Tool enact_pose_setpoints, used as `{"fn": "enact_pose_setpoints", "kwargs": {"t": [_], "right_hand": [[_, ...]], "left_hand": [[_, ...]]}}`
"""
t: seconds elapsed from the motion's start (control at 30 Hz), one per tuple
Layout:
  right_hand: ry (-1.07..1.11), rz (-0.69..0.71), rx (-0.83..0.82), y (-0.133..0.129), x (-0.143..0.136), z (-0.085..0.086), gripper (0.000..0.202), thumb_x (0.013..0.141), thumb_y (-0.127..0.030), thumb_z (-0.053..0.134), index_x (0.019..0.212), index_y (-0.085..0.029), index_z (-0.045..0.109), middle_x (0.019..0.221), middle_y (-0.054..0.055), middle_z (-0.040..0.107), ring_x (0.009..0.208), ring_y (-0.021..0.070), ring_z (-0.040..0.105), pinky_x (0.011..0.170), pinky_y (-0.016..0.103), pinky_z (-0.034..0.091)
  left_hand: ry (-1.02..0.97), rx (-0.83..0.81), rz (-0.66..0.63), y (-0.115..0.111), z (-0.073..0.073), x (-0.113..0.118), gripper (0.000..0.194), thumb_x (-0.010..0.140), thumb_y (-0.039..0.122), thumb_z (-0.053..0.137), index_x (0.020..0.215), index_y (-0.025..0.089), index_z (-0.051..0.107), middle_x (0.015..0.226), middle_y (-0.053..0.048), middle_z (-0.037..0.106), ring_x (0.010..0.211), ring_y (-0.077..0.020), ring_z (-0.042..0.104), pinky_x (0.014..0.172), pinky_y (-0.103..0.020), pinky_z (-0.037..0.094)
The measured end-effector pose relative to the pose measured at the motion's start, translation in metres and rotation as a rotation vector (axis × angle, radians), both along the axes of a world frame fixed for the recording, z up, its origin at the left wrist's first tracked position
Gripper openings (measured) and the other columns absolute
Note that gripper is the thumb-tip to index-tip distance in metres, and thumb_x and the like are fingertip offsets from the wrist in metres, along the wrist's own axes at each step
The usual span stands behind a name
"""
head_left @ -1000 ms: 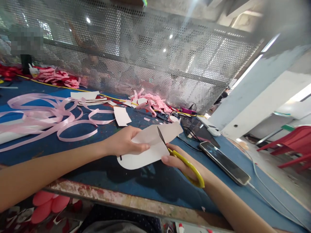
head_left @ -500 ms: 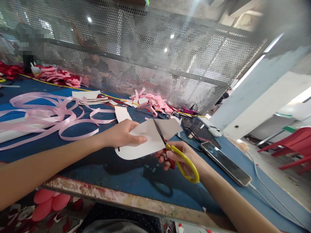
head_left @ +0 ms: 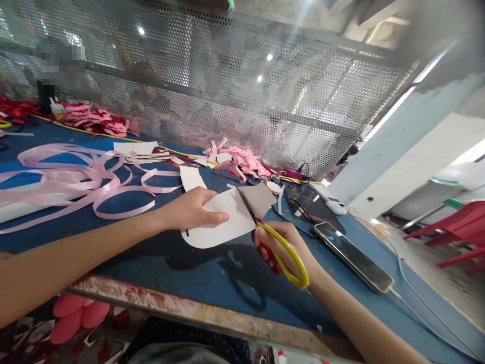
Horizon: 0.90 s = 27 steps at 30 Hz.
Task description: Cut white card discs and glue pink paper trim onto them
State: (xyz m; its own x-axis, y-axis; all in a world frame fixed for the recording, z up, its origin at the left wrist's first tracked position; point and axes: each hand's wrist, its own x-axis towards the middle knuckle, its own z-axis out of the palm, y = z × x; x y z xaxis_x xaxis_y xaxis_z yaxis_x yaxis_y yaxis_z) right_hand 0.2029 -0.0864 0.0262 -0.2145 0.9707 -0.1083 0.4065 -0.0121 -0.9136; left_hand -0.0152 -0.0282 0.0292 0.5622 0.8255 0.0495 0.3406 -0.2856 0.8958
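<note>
Left hand (head_left: 197, 208) pinching black-marked white card (head_left: 235, 223) | right hand (head_left: 293, 236) gripping yellow-handled scissors (head_left: 262, 224)

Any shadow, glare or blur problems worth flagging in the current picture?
Head view: the scissors cast a looped shadow on the blue table; head view: bright spots show at the perforated panel, and the phone catches a reflection; head view: the upper right corner is smeared, and the red chair looks soft.
</note>
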Motion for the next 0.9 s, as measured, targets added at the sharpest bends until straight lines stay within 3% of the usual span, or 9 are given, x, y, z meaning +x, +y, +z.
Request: {"fn": "enact_pose_setpoints", "kwargs": {"t": [0.37, 0.53, 0.9], "right_hand": [[-0.099, 0.015, 0.134, 0.005, 0.0, -0.008, 0.05, 0.079, -0.063, 0.046, 0.056, -0.019, 0.044, 0.039, -0.005, 0.041, 0.033, 0.0064, 0.036, 0.033, 0.02, 0.027], [-0.086, 0.019, 0.114, 0.002, -0.001, -0.007, 0.052, 0.08, -0.063, 0.045, 0.053, -0.018, 0.043, 0.041, -0.005, 0.041, 0.035, 0.0067, 0.039, 0.034, 0.019, 0.029], [0.114, 0.069, 0.013, 0.0, -0.004, -0.014, 0.05, 0.077, -0.063, 0.049, 0.059, -0.017, 0.048, 0.041, -0.005, 0.043, 0.032, 0.0069, 0.037, 0.031, 0.019, 0.028]], "left_hand": [[0.021, 0.025, 0.014, 0.003, 0.001, -0.001, 0.028, 0.072, 0.04, 0.059, 0.082, 0.013, 0.06, 0.067, -0.001, 0.06, 0.053, -0.0121, 0.053, 0.044, -0.02, 0.035], [0.0, 0.042, -0.009, 0.003, 0.0, -0.001, 0.032, 0.072, 0.039, 0.059, 0.089, 0.013, 0.062, 0.073, -0.002, 0.063, 0.057, -0.013, 0.055, 0.048, -0.02, 0.038], [-0.028, -0.053, -0.108, -0.003, 0.002, -0.001, 0.028, 0.074, 0.038, 0.058, 0.083, 0.012, 0.058, 0.069, 0.0, 0.057, 0.054, -0.0098, 0.049, 0.046, -0.018, 0.034]]}}
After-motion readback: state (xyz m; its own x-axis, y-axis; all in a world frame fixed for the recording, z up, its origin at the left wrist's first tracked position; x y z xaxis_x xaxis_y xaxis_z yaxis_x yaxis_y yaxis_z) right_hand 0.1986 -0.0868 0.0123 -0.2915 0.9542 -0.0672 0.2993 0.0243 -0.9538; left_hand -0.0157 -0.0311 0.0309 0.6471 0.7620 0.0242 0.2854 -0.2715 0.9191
